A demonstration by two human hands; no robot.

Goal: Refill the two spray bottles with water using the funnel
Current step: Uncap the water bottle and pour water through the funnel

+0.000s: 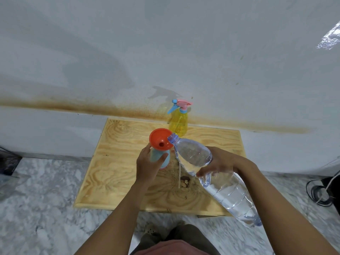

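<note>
The person is holding the blue spray bottle (pixel 156 155) upright on the wooden counter (pixel 114 162) with the left hand (pixel 147 165), whose fingers (pixel 163 158) are curling round its body just under the orange funnel (pixel 159 139) seated in its neck. The right hand (pixel 222 162) is gripping the large clear water bottle (pixel 192 153) round its shoulder, fingers wrapping the far side, and is tilting it so that the open mouth is touching the funnel's right rim. No stream is showing yet, so the pour seems to be just starting.

To do this well, the person should be raising the bottle's base slowly, keeping the mouth over the bowl rather than on its edge, since the bottle is heavy and soft and may gulp. The left hand should be pressing the spray bottle down so the funnel is not tipping. Pausing whenever water is pooling in the funnel is wise.

The yellow spray bottle (pixel 178 124), capped with its pink trigger, is standing well apart at the back of the counter. A thin white tube (pixel 179 173) is lying near the blue bottle.
</note>
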